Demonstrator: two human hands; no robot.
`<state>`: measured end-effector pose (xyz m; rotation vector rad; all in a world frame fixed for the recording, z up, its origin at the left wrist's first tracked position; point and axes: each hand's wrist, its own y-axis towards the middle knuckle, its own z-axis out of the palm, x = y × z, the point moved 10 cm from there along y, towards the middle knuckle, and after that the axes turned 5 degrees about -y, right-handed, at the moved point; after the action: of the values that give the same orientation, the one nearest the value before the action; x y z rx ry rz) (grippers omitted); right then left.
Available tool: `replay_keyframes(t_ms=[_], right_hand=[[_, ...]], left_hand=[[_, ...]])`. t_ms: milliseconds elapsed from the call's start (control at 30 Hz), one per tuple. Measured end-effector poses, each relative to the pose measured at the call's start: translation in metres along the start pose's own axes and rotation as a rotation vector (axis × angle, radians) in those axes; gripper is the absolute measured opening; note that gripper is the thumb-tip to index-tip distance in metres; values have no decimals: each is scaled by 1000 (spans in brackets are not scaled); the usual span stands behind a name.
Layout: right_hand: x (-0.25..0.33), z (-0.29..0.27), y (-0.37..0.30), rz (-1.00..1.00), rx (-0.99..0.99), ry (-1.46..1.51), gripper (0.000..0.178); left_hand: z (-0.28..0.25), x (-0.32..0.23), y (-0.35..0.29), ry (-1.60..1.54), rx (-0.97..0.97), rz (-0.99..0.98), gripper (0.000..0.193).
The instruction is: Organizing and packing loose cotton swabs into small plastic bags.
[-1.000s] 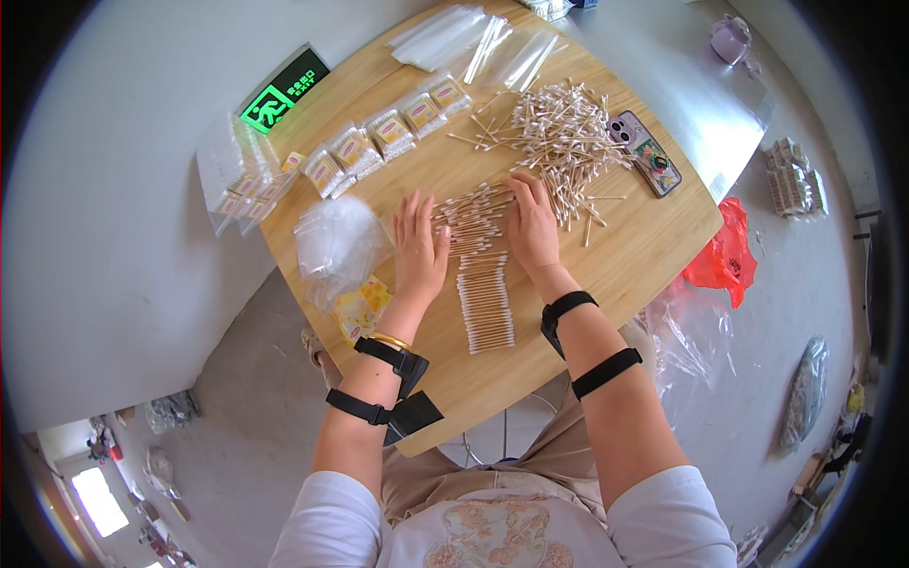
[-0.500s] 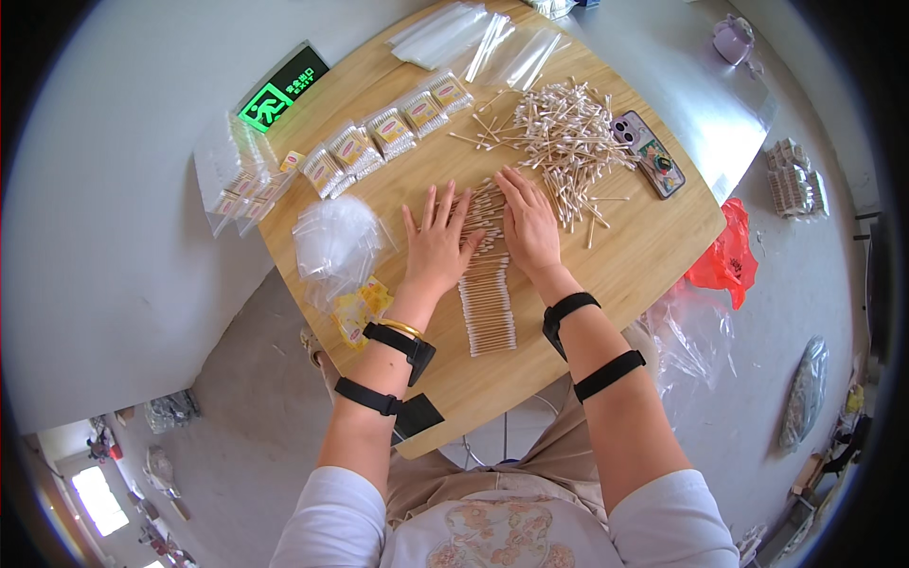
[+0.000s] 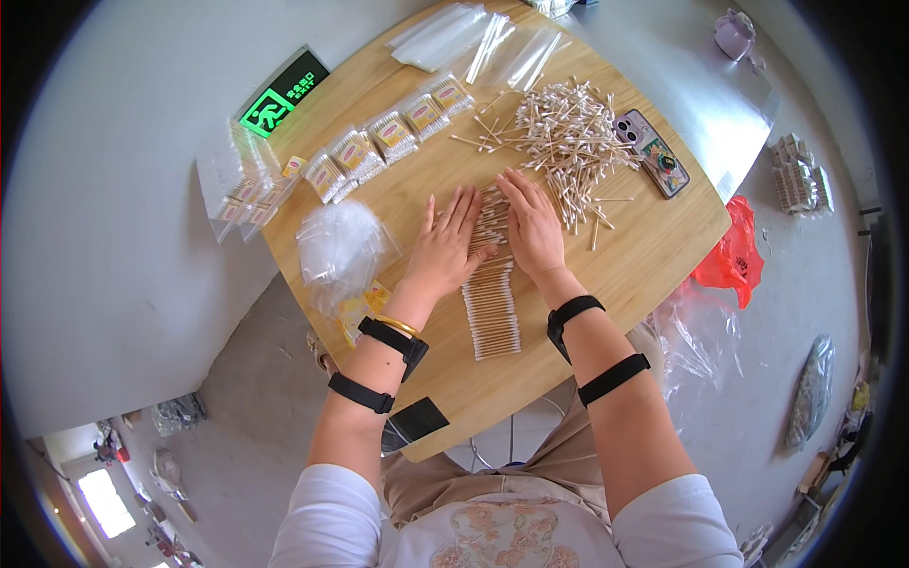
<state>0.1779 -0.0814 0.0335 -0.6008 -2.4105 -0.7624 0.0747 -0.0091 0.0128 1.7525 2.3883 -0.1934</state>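
Observation:
A row of cotton swabs [image 3: 493,312] lies side by side on the wooden table [image 3: 625,265], forming a neat strip toward me. My left hand [image 3: 445,248] lies along the left side of the strip's far part, fingers stretched out. Along the right side my right hand [image 3: 537,227] rests edge-down, fingers long and close together. Neither hand grips anything; the swabs between them are partly hidden. Just beyond my right hand spreads a loose heap of cotton swabs [image 3: 573,133].
Filled swab packs [image 3: 390,134] line the far left. Clear bags [image 3: 336,241] and yellow cards [image 3: 352,310] lie left of my left hand. Clear plastic sleeves [image 3: 440,38] are at the far edge, and a phone [image 3: 665,170] lies right of the heap. A red bag [image 3: 737,251] sits beyond the table's right edge.
The fingers of my left hand have drawn closer together, and the hand has shifted slightly right toward the swabs. My right hand stays at the strip's right side.

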Motion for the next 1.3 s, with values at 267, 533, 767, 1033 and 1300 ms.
replay_keyframes(t_ms=[267, 533, 767, 1033, 1300], right_hand=[[-11, -5, -3, 112, -24, 118, 48], [-11, -10, -1, 103, -77, 161, 45], [-11, -10, -3, 120, -81, 143, 44], [-11, -10, -2, 123, -88, 134, 42], [-3, -11, 0, 120, -100, 163, 38]], left_hand=[[5, -10, 13, -45, -60, -22, 86], [4, -3, 23, -87, -146, -56, 84], [-13, 7, 32, -64, -247, -48, 73], [-44, 45, 53, -169, -359, -281, 10], [-34, 90, 50, -605, -369, -482, 10]])
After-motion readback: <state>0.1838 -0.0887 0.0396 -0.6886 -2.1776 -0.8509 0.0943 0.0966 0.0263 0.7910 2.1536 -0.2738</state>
